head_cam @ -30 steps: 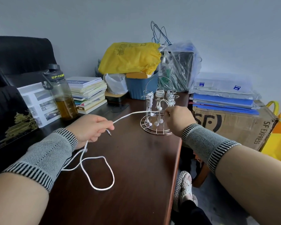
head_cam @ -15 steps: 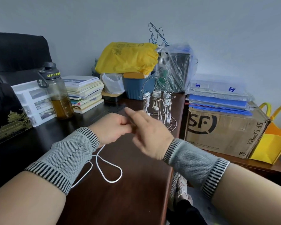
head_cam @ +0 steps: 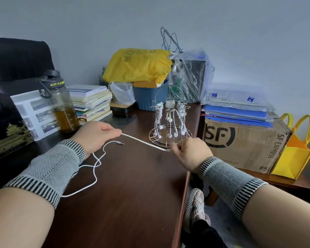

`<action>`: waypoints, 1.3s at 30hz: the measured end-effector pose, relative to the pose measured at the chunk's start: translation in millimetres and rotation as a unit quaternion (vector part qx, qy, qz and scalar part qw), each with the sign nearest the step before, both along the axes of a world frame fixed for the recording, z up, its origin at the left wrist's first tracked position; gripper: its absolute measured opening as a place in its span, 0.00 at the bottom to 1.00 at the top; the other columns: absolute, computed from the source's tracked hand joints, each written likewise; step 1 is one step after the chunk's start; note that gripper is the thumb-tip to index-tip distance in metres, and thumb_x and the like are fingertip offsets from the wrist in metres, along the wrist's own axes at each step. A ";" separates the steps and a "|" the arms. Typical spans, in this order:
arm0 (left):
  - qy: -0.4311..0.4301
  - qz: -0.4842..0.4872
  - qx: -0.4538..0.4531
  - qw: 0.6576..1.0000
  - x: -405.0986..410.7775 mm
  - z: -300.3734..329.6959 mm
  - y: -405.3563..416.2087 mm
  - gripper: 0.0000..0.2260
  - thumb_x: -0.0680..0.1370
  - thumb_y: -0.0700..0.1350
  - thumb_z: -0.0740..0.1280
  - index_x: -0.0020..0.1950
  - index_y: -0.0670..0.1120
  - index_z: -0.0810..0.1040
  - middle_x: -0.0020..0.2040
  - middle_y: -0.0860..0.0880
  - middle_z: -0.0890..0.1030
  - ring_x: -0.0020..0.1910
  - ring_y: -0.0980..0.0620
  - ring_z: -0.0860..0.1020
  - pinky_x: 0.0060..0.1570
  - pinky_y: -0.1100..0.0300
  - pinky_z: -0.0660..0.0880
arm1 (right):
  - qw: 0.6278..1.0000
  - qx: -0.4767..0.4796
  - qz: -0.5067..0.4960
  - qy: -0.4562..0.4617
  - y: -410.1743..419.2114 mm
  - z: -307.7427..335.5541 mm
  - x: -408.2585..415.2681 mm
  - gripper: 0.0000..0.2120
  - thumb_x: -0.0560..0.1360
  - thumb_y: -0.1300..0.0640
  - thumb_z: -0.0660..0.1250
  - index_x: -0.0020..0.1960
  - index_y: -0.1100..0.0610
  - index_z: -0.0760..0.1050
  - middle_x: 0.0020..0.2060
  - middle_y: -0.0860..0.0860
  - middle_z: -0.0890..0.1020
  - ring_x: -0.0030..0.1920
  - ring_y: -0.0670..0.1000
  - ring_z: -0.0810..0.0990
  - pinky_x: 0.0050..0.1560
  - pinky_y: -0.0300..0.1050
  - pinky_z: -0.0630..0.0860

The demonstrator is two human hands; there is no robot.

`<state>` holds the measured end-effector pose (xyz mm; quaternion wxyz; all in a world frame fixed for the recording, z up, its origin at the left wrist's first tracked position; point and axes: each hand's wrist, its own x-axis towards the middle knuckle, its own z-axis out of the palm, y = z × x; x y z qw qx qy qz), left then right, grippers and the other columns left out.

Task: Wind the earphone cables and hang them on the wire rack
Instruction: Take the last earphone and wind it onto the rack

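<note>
While the left hand (head_cam: 95, 136) and right hand (head_cam: 190, 151) each pinch the white earphone cable (head_cam: 141, 141), it spans taut above the desk (head_cam: 132, 194), near the wire rack (head_cam: 170, 122). Light and limp, it likely handles best gripped at folded ends.

A dark brown wooden desk (head_cam: 132, 203) carries a round metal wire rack (head_cam: 170, 122) just beyond the right hand (head_cam: 190, 153). A loose white cable loop (head_cam: 95, 169) lies beside the left hand (head_cam: 95, 136); an amber-filled bottle (head_cam: 63, 108) and stacked books (head_cam: 91, 101) stand beyond it.
</note>
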<state>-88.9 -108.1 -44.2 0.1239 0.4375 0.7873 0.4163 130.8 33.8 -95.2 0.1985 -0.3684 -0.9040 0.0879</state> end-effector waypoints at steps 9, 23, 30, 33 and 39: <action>0.097 -0.103 -0.032 0.989 49.5 -6.6 24.3 0.07 0.73 0.49 0.74 0.34 0.54 0.82 0.31 0.59 0.80 0.33 0.65 0.76 0.37 0.67 0.70 | 0.974 -0.087 0.127 0.164 -35.7 19.2 -20.9 0.24 0.70 0.50 0.53 0.59 0.55 0.80 0.51 0.53 0.84 0.53 0.51 0.80 0.60 0.41 0.72; 0.071 -0.007 -0.055 0.996 9.2 -3.1 -3.7 0.06 0.76 0.50 0.71 0.43 0.50 0.86 0.42 0.54 0.84 0.47 0.56 0.80 0.51 0.58 0.74 | 0.991 -0.113 -0.065 -0.019 -16.5 -0.8 -7.7 0.15 0.74 0.51 0.60 0.36 0.58 0.78 0.33 0.53 0.79 0.42 0.56 0.79 0.43 0.40 0.73; 0.107 -0.082 -0.051 0.990 42.4 -6.5 11.6 0.04 0.74 0.50 0.73 0.39 0.54 0.84 0.38 0.55 0.84 0.40 0.60 0.80 0.41 0.63 0.73 | 0.979 -0.094 0.121 0.135 -51.1 14.5 -34.8 0.16 0.78 0.57 0.61 0.64 0.57 0.76 0.52 0.54 0.82 0.54 0.53 0.78 0.60 0.42 0.71; 0.113 -0.086 -0.056 0.988 41.5 -6.2 13.7 0.05 0.75 0.51 0.72 0.40 0.53 0.84 0.32 0.59 0.82 0.33 0.63 0.77 0.35 0.66 0.70 | 0.983 -0.086 0.080 0.144 -48.3 10.7 -36.1 0.13 0.79 0.53 0.58 0.48 0.58 0.80 0.37 0.54 0.81 0.42 0.56 0.78 0.47 0.45 0.74; 0.074 -0.004 -0.027 0.997 13.8 -3.9 1.1 0.08 0.78 0.50 0.68 0.49 0.48 0.84 0.22 0.61 0.74 0.27 0.62 0.72 0.27 0.69 0.65 | 0.981 -0.093 -0.157 0.059 -7.3 6.2 -13.9 0.13 0.77 0.54 0.57 0.37 0.56 0.73 0.39 0.55 0.80 0.39 0.56 0.78 0.43 0.42 0.74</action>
